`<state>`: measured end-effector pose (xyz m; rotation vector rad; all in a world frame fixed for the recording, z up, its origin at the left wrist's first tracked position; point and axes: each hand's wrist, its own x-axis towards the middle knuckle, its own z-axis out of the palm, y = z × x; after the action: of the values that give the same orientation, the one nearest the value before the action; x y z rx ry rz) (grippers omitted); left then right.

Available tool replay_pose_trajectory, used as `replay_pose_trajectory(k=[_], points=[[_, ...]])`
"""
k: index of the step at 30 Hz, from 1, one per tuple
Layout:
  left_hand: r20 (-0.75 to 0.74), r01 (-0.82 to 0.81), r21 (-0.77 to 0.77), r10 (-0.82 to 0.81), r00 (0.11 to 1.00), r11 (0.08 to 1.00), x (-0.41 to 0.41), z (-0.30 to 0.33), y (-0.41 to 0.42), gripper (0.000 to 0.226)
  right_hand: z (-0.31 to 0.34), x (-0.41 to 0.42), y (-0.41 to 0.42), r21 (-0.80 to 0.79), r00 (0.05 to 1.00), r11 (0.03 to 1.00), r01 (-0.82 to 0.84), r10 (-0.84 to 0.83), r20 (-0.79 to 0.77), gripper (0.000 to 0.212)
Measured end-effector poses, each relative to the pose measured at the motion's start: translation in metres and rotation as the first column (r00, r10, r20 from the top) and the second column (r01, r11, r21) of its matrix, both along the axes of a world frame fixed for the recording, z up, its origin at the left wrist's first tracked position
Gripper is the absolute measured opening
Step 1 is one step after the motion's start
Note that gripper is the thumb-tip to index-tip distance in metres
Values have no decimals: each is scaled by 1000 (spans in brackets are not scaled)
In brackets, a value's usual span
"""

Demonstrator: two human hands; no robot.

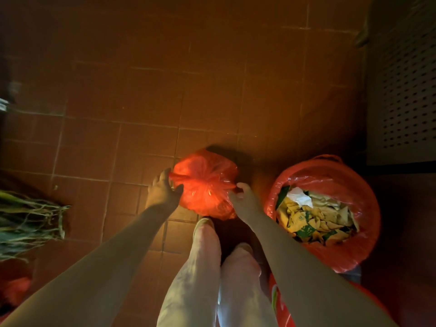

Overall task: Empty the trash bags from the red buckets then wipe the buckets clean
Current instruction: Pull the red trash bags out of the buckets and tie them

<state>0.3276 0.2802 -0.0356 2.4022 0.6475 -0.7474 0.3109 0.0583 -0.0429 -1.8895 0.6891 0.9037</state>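
A full red trash bag (204,185) sits on the tiled floor in front of my feet, its top gathered into twisted ends. My left hand (162,188) holds the bag's left end and my right hand (240,193) pinches its right end. To the right stands a red bucket (368,223) lined with another red bag and filled with yellow and green wrappers and white paper (313,215). The bucket's handle shows at its far rim.
A bundle of green stalks with roots (28,218) lies on the floor at left. Something red (14,289) sits at the lower left. A perforated panel (403,90) stands at right. Another red thing (280,300) is by my right leg.
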Motion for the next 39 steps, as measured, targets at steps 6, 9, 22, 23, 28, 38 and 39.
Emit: replay_pose_trajectory(k=[6,9,22,23,28,38,39], points=[[14,124,-53,-123,992,991,5,23,-27,60,24,-7,-21,43,996,996,84,-84,10,51],[-9,171,-119,-174,985,978,3,34,-43,57,37,-19,-37,36,995,995,96,-96,-2,54],[-12,434,-207,-446,895,877,-17,62,-154,48,63,-98,-137,-78,941,938,337,-338,3,52],[-13,443,-212,-455,890,871,-19,60,-164,48,62,-105,-146,-88,931,928,363,-364,6,52],[-57,406,-259,-434,899,876,-36,48,-215,46,57,-145,-194,-155,909,897,414,-418,8,51],[-222,160,-275,-225,949,948,-56,1,-264,54,33,-199,-261,-228,836,819,526,-547,-39,45],[-233,168,-262,-231,945,950,-55,-4,-265,53,30,-202,-266,-232,828,813,534,-558,-49,45]])
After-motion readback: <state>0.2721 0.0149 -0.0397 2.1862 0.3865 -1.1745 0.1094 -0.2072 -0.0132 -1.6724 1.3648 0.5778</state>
